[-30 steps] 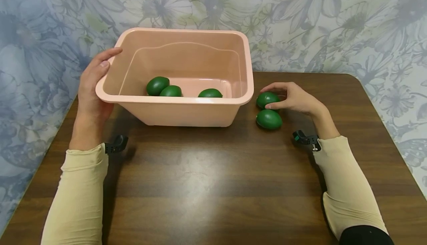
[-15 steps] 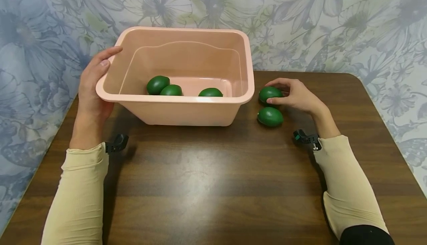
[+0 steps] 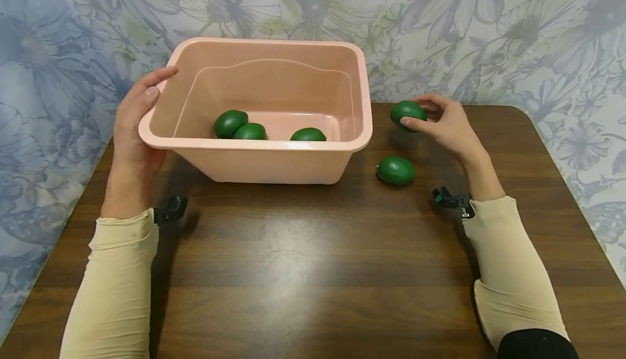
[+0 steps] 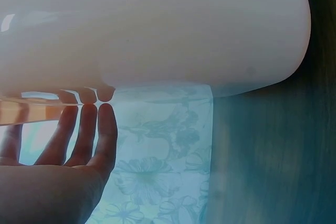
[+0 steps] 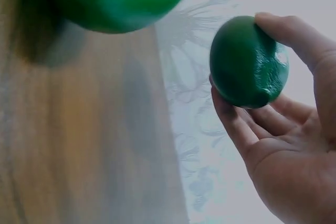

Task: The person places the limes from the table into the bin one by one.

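Observation:
My left hand [image 3: 134, 123] grips the left rim of a pink plastic tub [image 3: 264, 162], with the thumb over the edge. The left wrist view shows its fingers [image 4: 106, 132] against the tub's outer side. Inside the tub lie three glossy green limes, one [image 3: 231, 124] at the left, another [image 3: 250, 131] against it and a third [image 3: 308, 134] further right. To the right of the tub, my right hand [image 3: 452, 128] pinches a lime [image 5: 247, 64] between thumb and fingers, held above the table. Another lime [image 3: 395, 170] lies on the table nearer the front.
The brown wooden table [image 3: 293, 272] reaches back to a wall with floral wallpaper [image 3: 440, 33]. Both wrists wear black straps, one on the left wrist [image 3: 171, 210] and one on the right wrist [image 3: 452, 201].
My right hand has lifted the farther lime off the table and moved it back and slightly right, away from the other lime. The left hand and the tub stay in place.

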Tool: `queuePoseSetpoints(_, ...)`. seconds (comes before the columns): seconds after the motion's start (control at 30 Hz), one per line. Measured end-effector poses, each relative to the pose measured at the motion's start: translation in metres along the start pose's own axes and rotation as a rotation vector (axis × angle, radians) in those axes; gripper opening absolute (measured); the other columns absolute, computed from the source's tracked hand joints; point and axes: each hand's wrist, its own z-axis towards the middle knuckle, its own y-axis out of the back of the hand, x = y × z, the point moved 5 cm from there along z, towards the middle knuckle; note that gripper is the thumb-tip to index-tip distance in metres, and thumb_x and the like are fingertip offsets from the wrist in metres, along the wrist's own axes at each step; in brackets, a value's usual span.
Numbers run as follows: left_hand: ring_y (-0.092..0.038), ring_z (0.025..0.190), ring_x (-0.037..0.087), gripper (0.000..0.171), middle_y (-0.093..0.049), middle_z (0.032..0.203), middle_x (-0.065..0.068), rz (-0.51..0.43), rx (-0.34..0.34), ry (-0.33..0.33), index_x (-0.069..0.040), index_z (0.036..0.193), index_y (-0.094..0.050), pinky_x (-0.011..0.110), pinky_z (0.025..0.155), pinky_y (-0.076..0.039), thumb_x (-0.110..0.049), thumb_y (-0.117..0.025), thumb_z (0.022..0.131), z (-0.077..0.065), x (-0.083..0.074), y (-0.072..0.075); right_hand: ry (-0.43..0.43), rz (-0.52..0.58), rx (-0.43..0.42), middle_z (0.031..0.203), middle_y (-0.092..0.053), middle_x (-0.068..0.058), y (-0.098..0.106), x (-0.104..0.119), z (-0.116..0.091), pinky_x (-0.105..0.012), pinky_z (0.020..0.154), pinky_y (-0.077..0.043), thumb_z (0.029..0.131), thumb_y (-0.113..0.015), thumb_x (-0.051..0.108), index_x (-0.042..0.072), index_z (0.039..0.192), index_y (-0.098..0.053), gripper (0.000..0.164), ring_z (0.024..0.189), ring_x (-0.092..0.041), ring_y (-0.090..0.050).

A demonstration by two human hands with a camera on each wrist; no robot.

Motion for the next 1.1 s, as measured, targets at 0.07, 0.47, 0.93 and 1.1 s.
queuePoseSetpoints(0.07,-0.055,0.125,0.026,0.046,-0.053,0.150,0.015,-0.012,0.002,0.000,0.002,0.140,-0.063,0.033,0.096,-0.051,-0.019,-0.059,0.098,-0.001,0.000,0.000,0.000,0.026,-0.032,0.112,-0.075,0.013,0.003,0.005,0.000,-0.017,0.082,-0.054,0.091,-0.085,0.024,0.011,0.138,-0.066,0.052,0.099,-0.007,-0.071)
queuePoseSetpoints(0.47,-0.056,0.123,0.028,0.050,-0.054,0.149,0.018,-0.053,0.002,-0.029,0.006,0.141,-0.060,0.034,0.096,-0.051,-0.017,-0.060,0.097,-0.004,-0.004,0.006,0.123,0.267,-0.130,0.114,-0.076,-0.001,0.000,0.059,0.003,-0.021,0.088,-0.054,0.087,-0.087,0.014,0.007,0.131,-0.070,0.048,0.101,-0.015,-0.071)
queuePoseSetpoints(0.93,-0.059,0.119,0.027,0.050,-0.056,0.145,0.018,-0.065,-0.020,-0.037,0.006,0.141,-0.060,0.034,0.093,-0.053,-0.017,-0.060,0.097,-0.007,-0.010,0.014,0.336,0.349,-0.248,0.109,-0.077,-0.005,-0.017,0.133,0.004,-0.029,0.095,-0.053,0.085,-0.086,0.008,0.004,0.123,-0.074,0.040,0.103,-0.021,-0.070)
queuePoseSetpoints(1.1,-0.059,0.118,0.027,0.050,-0.056,0.145,0.018,-0.087,-0.004,-0.038,0.007,0.141,-0.059,0.033,0.093,-0.052,-0.015,-0.059,0.097,-0.007,-0.009,0.011,0.339,0.313,-0.254,0.109,-0.076,-0.005,-0.026,0.147,0.002,-0.029,0.094,-0.055,0.085,-0.085,0.009,0.004,0.122,-0.075,0.039,0.102,-0.021,-0.070)
